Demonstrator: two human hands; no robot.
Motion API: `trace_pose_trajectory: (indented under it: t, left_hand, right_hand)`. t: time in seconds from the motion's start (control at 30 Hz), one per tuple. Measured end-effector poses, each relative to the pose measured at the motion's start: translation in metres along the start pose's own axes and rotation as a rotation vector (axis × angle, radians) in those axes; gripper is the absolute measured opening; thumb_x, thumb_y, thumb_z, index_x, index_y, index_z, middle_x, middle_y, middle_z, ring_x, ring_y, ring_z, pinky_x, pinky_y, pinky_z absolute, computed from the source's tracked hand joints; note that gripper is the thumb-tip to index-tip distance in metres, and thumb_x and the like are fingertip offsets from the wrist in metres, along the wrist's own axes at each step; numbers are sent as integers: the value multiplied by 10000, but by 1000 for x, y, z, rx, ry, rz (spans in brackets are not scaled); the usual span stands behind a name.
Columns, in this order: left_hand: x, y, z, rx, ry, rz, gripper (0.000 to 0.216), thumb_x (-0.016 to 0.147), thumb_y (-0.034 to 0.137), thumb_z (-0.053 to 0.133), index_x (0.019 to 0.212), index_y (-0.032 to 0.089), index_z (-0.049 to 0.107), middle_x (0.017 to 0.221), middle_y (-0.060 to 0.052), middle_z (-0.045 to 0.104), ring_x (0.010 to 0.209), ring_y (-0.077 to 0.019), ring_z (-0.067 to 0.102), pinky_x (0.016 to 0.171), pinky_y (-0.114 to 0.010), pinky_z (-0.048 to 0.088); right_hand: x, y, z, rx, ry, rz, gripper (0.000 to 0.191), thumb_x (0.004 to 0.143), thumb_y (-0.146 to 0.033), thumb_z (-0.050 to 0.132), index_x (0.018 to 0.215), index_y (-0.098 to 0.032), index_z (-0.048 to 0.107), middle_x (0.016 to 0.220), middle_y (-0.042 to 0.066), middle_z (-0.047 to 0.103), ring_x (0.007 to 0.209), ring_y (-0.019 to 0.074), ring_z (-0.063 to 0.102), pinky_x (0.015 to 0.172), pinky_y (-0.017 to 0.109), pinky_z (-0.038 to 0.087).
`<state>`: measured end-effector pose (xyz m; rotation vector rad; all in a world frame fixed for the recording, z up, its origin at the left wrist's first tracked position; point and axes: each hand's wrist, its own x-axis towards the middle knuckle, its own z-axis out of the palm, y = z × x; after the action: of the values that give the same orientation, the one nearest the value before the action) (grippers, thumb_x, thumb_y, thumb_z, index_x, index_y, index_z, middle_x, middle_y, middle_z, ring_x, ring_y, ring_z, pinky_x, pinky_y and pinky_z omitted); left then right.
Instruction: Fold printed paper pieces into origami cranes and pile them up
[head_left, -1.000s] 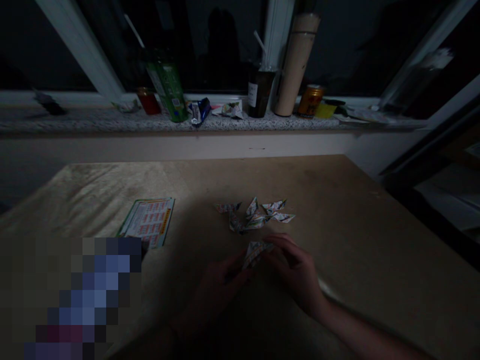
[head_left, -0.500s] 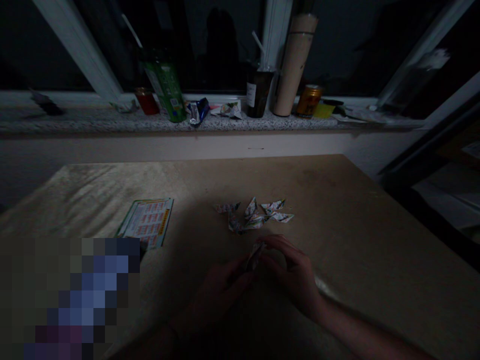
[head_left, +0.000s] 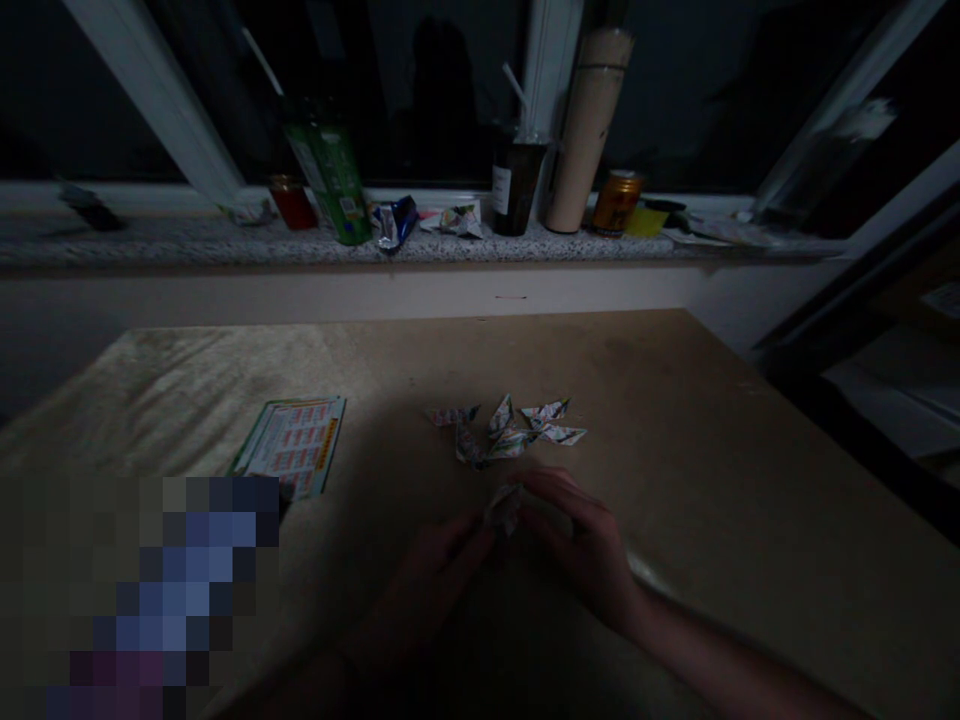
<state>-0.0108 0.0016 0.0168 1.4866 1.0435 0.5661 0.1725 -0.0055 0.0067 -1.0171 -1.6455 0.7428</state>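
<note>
Between my two hands is a small folded piece of printed paper [head_left: 503, 508], dim in the shadow. My left hand [head_left: 442, 570] pinches its left side between thumb and fingers. From the right, my right hand [head_left: 577, 535] curves over it, fingertips closed on its upper right edge. Just beyond my hands lie several folded paper pieces with pointed ends, among them one at the left [head_left: 455, 414], an upright-looking one [head_left: 502, 415] and one at the right [head_left: 562, 434]. Exact folds in the held paper are too dark to make out.
A printed card with red blocks [head_left: 289, 450] lies on the table [head_left: 630, 370] at left. A blurred-out patch covers the lower left. Along the windowsill [head_left: 420, 250] stand a green container [head_left: 337, 185], a dark cup [head_left: 517, 185], a tall beige flask [head_left: 589, 130] and an orange can [head_left: 617, 203].
The held paper has turned between my fingers and now shows a paler, wider face. My left hand has shifted slightly. The paper pieces on the table stay put.
</note>
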Motion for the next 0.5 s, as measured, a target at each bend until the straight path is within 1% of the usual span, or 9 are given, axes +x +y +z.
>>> trace_pose_trajectory:
  t: [0.07, 0.17, 0.27, 0.43, 0.5]
  left_hand:
    - [1, -1, -1, -14, 10, 4, 290, 902, 350, 435, 931, 156, 648, 847, 12, 668, 796, -167, 588, 715, -204, 412]
    - [2, -2, -2, -54, 5, 20, 298, 907, 355, 419, 926, 154, 638, 848, 6, 663, 804, -170, 583, 731, -212, 408]
    - [2, -3, -2, -62, 32, 4, 306, 895, 373, 432, 918, 148, 638, 854, -1, 667, 819, -186, 586, 747, -229, 409]
    - [-1, -5, -3, -53, 111, -83, 323, 860, 413, 464, 929, 164, 657, 898, -3, 680, 883, -211, 585, 800, -257, 409]
    - [-2, -8, -4, -40, 177, -129, 319, 830, 426, 496, 925, 177, 670, 912, -4, 682, 900, -217, 582, 810, -266, 413]
  right_hand:
    - [1, 0, -1, -1, -12, -12, 312, 822, -114, 582, 1096, -262, 596, 1029, 44, 645, 969, 194, 565, 811, 332, 476]
    - [3, -1, -2, -3, -29, -30, 320, 828, -116, 572, 1112, -262, 593, 1026, 47, 647, 978, 191, 567, 808, 325, 485]
    - [2, -2, -2, 7, -61, -37, 341, 834, -120, 563, 1140, -269, 583, 1048, 53, 637, 993, 186, 568, 816, 323, 492]
    - [1, -2, -2, -43, -125, -42, 340, 853, -160, 541, 1178, -257, 568, 1077, 82, 627, 1020, 205, 563, 851, 368, 485]
    - [1, -2, -2, -58, -143, -64, 329, 860, -173, 535, 1175, -261, 572, 1069, 81, 635, 1014, 206, 567, 847, 372, 487]
